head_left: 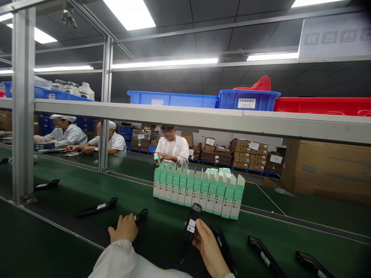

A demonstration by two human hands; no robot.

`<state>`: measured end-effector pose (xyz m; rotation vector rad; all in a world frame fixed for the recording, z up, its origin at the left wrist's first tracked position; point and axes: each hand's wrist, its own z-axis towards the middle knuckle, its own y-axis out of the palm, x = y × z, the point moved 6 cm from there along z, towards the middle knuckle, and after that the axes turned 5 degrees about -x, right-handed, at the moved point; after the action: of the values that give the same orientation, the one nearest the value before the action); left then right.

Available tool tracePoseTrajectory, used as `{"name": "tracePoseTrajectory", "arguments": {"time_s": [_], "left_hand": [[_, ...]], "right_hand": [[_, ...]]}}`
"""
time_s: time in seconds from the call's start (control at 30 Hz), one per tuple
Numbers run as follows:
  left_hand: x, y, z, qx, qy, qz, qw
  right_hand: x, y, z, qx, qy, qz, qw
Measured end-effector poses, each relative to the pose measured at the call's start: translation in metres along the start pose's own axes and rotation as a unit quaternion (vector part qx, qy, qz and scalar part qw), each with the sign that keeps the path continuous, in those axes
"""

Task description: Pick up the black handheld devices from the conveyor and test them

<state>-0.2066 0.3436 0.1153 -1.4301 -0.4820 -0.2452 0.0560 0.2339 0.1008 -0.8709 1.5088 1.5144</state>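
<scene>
My right hand (pixel 207 241) grips a long black handheld device (pixel 189 227) with white labels on its side and holds it tilted, its rounded end up. Another black handheld device (pixel 142 217) lies under my left hand (pixel 124 227), whose fingers curl over it; only its far end shows. Just behind my right hand rests a third such device (pixel 222 245), partly hidden by the hand. Beyond the hands stands a row of white and green cartons (pixel 197 189), upright with their top flaps raised.
More black devices lie on the green belt (pixel 162 227), such as one at the left (pixel 97 208) and one at the right (pixel 265 255). A metal shelf (pixel 185 114) with blue bins (pixel 174 99) and a red bin (pixel 321 106) crosses above. Co-workers in white (pixel 174 148) sit opposite.
</scene>
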Motion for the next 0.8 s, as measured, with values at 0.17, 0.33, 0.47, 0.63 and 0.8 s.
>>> {"name": "tracePoseTrajectory", "arguments": {"time_s": [0.17, 0.33, 0.47, 0.63, 0.8], "left_hand": [[0.029, 0.014, -0.015, -0.070, 0.093, -0.082, 0.990], [0.074, 0.037, -0.046, -0.173, 0.123, -0.305, 0.928], [0.103, 0.056, -0.079, -0.310, 0.003, -0.643, 0.700], [0.125, 0.063, -0.106, -0.385, -0.014, -0.693, 0.609], [0.125, 0.063, -0.105, -0.325, 0.028, -0.643, 0.693]], "right_hand": [[0.006, -0.002, 0.001, 0.005, 0.006, -0.014, 1.000], [0.020, -0.019, 0.007, 0.054, 0.038, -0.141, 0.988], [0.022, -0.040, 0.016, 0.107, 0.009, -0.326, 0.939], [0.019, -0.053, 0.017, 0.152, -0.038, -0.403, 0.901], [-0.003, -0.039, 0.010, 0.165, -0.109, -0.443, 0.874]]}}
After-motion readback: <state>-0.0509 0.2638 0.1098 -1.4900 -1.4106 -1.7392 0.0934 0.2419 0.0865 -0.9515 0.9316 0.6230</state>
